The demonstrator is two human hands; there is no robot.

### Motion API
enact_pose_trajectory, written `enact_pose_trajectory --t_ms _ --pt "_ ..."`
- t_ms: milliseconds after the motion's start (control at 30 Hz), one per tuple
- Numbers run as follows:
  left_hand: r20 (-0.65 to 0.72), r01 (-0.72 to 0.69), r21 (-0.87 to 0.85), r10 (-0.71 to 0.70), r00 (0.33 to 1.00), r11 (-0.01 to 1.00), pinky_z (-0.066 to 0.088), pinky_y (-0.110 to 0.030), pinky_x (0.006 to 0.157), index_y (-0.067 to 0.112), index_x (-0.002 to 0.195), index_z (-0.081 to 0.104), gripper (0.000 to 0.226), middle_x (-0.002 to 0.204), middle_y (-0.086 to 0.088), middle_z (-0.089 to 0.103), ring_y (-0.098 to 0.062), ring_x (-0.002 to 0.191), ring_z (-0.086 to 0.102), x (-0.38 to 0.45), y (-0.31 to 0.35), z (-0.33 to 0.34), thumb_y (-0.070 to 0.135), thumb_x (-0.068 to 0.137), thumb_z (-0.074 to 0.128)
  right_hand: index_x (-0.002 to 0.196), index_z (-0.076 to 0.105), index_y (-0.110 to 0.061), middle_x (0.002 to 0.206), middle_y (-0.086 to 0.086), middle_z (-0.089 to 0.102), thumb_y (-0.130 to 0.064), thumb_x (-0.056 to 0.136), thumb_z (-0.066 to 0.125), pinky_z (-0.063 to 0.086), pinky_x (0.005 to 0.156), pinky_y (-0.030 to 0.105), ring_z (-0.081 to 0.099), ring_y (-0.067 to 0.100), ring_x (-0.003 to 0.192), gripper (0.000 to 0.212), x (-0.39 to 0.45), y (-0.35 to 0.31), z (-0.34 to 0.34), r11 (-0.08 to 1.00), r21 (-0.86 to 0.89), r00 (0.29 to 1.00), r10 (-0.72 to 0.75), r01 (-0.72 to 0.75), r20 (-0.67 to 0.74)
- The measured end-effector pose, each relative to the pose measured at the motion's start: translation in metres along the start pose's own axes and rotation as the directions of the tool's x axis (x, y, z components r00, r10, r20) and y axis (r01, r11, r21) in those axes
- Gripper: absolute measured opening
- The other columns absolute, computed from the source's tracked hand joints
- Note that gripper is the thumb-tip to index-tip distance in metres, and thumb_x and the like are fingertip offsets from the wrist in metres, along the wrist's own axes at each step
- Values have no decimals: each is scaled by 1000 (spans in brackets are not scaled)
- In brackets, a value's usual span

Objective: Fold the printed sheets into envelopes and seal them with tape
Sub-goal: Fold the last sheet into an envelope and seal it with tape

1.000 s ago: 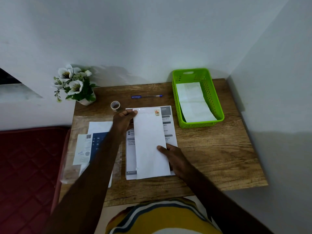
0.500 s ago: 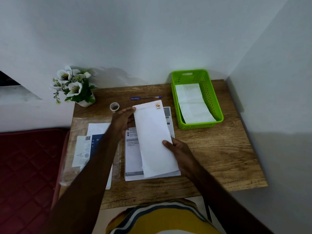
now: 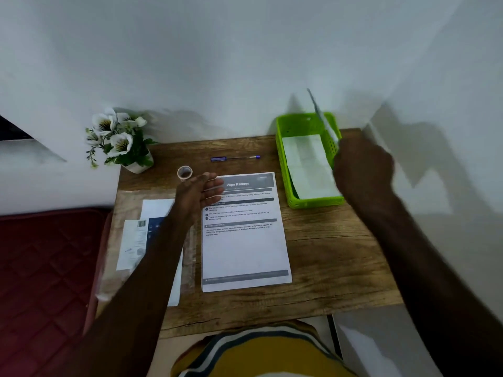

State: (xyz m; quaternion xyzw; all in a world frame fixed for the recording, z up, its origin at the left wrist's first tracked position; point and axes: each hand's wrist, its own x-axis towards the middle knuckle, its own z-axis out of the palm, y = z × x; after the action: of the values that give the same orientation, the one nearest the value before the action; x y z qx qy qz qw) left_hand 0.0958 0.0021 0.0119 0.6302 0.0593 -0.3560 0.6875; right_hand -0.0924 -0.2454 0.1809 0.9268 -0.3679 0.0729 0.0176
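My right hand [image 3: 363, 170] grips a folded white envelope [image 3: 322, 119] edge-on, raised above the right side of the green basket [image 3: 283, 159]. Folded envelopes [image 3: 307, 164] lie inside the basket. My left hand [image 3: 200, 193] hovers with fingers relaxed and holding nothing over the top left corner of a printed sheet [image 3: 245, 240] headed "Wipe Railings", which lies flat in the middle of the wooden table [image 3: 340, 254]. A small roll of tape [image 3: 184, 172] stands just beyond my left hand.
A blue pen [image 3: 235, 158] lies behind the sheet. A potted plant with white flowers [image 3: 119, 140] stands at the back left corner. A clear plastic sleeve with more papers [image 3: 141, 240] lies at the left, under my left forearm. White walls close the back and right.
My right hand has lifted the folded envelope off the printed sheet and carried it right, over the basket. My left hand let go of it and stays above the sheet's top corner.
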Motion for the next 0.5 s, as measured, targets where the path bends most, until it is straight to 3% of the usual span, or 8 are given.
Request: enact_pose_trajectory --t_ms 100,233,400,500 --pt "-28 5 1 -5 1000 1000 62 -30 67 8 111 70 27 104 -11 79 -25 92 77 -2 -1 3 29 105 54 114 67 -6 113 16 69 -7 98 51 48 77 34 68 37 106 23 13 -21 33 990 -116 977 -61 86 202" --pt "-55 26 -28 -27 998 999 63 -30 65 7 107 72 23 91 -10 78 -22 79 77 -5 -4 8 25 103 58 114 68 -15 115 7 70 -14 98 55 49 85 33 69 31 108 21 17 -41 74 955 -187 949 -177 230 262" --pt "-71 31 -30 -33 997 999 63 -30 66 7 106 71 20 92 -12 76 -22 77 76 -7 -5 9 23 101 61 104 70 -13 109 10 71 -18 96 56 49 82 35 69 34 103 16 21 -41 98 978 -106 965 -154 180 214" --pt "-85 -2 -3 2 996 1000 63 -31 66 7 108 72 22 95 -14 77 -24 80 76 -8 -7 8 25 101 61 93 71 -11 96 10 71 -13 95 56 47 67 35 69 33 95 15 14 -43 93 986 4 985 -168 168 43"
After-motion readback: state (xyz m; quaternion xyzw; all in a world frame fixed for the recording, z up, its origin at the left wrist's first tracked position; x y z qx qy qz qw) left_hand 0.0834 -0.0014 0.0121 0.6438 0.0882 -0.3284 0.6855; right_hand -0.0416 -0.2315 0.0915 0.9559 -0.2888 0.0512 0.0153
